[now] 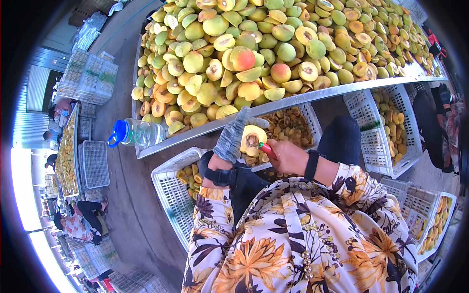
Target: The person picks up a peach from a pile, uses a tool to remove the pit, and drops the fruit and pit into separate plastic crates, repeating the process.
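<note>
My left hand (pixel 228 137), in a grey knit glove, grips a yellow peach half (pixel 250 137) with its cut face toward me. A brown pit area shows in the middle of that face. My right hand (pixel 291 159) is bare and closed around a small pitting tool with a red and green handle (pixel 267 151). The tool's tip meets the flesh at the pit; its exact shape is hidden. Just beyond both hands, a heap of halved and whole peaches (pixel 215 73) covers the metal-edged table (pixel 337 90).
A blue-capped water bottle (pixel 142 133) lies at the table's left corner. White crates of peach pieces stand around my legs: a left crate (pixel 168 188) and a right crate (pixel 408 163). Further left, people sit by another fruit-laden table (pixel 77 146) and stacked crates (pixel 88 73).
</note>
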{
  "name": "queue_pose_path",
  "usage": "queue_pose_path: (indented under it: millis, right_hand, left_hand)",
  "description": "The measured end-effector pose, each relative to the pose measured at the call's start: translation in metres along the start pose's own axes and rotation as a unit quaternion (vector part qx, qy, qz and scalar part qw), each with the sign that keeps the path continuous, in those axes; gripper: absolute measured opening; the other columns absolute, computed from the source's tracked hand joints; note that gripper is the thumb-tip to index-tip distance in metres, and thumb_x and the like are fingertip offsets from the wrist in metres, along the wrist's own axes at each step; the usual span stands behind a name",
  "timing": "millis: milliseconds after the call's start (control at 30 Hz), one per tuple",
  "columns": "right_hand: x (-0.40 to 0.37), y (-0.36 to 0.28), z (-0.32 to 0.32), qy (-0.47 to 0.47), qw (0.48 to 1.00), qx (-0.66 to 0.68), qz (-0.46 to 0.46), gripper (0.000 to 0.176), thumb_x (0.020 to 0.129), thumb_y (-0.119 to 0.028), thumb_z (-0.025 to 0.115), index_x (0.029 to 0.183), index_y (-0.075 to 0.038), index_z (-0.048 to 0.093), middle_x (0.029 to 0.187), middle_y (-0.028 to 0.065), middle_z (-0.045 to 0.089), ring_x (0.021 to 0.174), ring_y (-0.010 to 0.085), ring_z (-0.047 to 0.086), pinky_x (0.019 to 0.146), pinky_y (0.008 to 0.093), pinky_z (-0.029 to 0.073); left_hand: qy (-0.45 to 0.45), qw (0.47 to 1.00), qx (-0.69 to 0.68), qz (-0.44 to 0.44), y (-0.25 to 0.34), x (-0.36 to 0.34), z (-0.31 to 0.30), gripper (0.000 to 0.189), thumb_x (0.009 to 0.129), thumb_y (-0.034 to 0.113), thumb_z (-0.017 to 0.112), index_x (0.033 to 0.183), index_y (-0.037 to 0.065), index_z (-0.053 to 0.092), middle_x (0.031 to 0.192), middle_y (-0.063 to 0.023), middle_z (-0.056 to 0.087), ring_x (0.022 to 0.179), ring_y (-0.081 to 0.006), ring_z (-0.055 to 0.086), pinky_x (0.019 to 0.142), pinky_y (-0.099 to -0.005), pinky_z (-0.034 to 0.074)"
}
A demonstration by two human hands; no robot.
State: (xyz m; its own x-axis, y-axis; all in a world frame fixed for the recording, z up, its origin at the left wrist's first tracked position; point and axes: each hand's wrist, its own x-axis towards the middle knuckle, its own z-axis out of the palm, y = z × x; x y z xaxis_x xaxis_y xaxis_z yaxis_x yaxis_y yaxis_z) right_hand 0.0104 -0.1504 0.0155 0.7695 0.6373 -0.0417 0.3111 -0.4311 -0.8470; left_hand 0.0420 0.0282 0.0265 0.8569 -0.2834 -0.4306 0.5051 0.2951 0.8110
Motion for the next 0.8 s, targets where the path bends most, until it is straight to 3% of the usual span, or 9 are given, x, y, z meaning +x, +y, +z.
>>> queue_pose_path:
  millis: [100,267,300,400,533,633,733,767,800]
  right_hand:
    - [0.003,-0.005,-0.006,-0.017,0.997,0.041,0.067,0.017,0.070,-0.004,0.054,0.086,0.001,0.049,0.062,0.0214,0.053,0.060,0.0383,0.055,0.054,0.0395,0.043]
    - [0.007,-0.005,-0.008,0.034,0.997,0.061,0.029,0.016,0.071,-0.004,0.054,0.085,0.001,0.049,0.061,0.0206,0.053,0.059,0.0379,0.054,0.054,0.0388,0.042]
    - [0.005,-0.005,-0.006,0.034,0.998,0.053,0.018,0.015,0.071,-0.004,0.053,0.085,0.000,0.049,0.062,0.0205,0.053,0.059,0.0379,0.055,0.054,0.0388,0.042]
    - [0.001,-0.011,-0.003,0.046,0.999,0.006,0.016,0.014,0.071,-0.004,0.053,0.084,0.000,0.048,0.062,0.0210,0.054,0.060,0.0386,0.054,0.054,0.0384,0.043]
    - [-0.001,-0.017,0.006,0.074,0.997,-0.007,0.015,0.013,0.070,-0.002,0.053,0.082,0.000,0.048,0.061,0.0194,0.053,0.056,0.0359,0.054,0.053,0.0367,0.043]
    - [0.000,-0.028,0.003,-0.040,0.967,0.210,0.137,0.009,0.071,0.001,0.050,0.079,0.000,0.048,0.058,0.0128,0.051,0.050,0.0241,0.052,0.050,0.0337,0.042]
    - [0.000,-0.019,0.012,0.054,0.992,0.118,-0.011,0.010,0.071,0.001,0.049,0.080,-0.001,0.047,0.056,0.0095,0.049,0.044,0.0187,0.049,0.043,0.0305,0.041]
    - [-0.002,-0.017,0.012,0.054,0.991,0.119,-0.011,0.010,0.071,0.001,0.049,0.080,-0.001,0.047,0.056,0.0095,0.049,0.044,0.0187,0.049,0.043,0.0305,0.041]
    - [-0.003,-0.028,0.001,-0.040,0.976,0.194,0.089,0.010,0.073,0.001,0.048,0.082,-0.002,0.047,0.057,0.0079,0.049,0.041,0.0151,0.047,0.039,0.0282,0.039]
  left_hand:
    - [0.011,0.996,-0.052,0.072,0.001,-0.004,0.010,0.054,0.087,0.049,0.041,0.097,-0.001,0.058,0.082,-0.0081,0.062,0.066,-0.0164,0.059,0.063,-0.0257,0.050]
    - [0.093,0.962,-0.176,0.185,-0.026,-0.005,0.015,0.039,0.086,0.035,0.050,0.105,0.002,0.054,0.091,-0.0059,0.060,0.079,-0.0171,0.059,0.073,-0.0293,0.050]
    - [0.100,0.967,-0.132,0.192,-0.030,-0.005,0.014,0.047,0.083,0.041,0.053,0.111,0.004,0.050,0.095,-0.0108,0.059,0.077,-0.0193,0.060,0.063,-0.0282,0.051]
    - [0.188,0.965,-0.117,0.141,-0.033,0.000,0.014,0.043,0.082,0.037,0.055,0.108,0.003,0.052,0.094,-0.0110,0.060,0.076,-0.0182,0.061,0.060,-0.0281,0.051]
    - [0.221,0.948,-0.114,0.201,-0.031,0.000,0.024,0.028,0.081,0.025,0.058,0.099,0.003,0.058,0.086,-0.0088,0.061,0.073,-0.0163,0.060,0.065,-0.0270,0.050]
    - [0.235,0.935,-0.062,0.257,-0.026,-0.004,0.031,0.025,0.080,0.021,0.060,0.094,0.001,0.060,0.084,-0.0081,0.061,0.073,-0.0163,0.060,0.067,-0.0270,0.050]
    - [0.172,0.960,-0.078,0.207,-0.023,-0.008,0.024,0.025,0.079,0.020,0.060,0.093,-0.001,0.059,0.084,-0.0086,0.061,0.074,-0.0191,0.060,0.066,-0.0286,0.050]
    - [0.100,0.977,-0.094,0.166,-0.026,-0.003,0.011,0.027,0.078,0.020,0.060,0.094,-0.001,0.059,0.083,-0.0098,0.061,0.073,-0.0217,0.061,0.066,-0.0302,0.051]
    - [0.101,0.977,-0.093,0.165,-0.026,-0.004,0.009,0.027,0.078,0.020,0.060,0.094,-0.001,0.059,0.083,-0.0098,0.061,0.073,-0.0217,0.061,0.066,-0.0302,0.051]
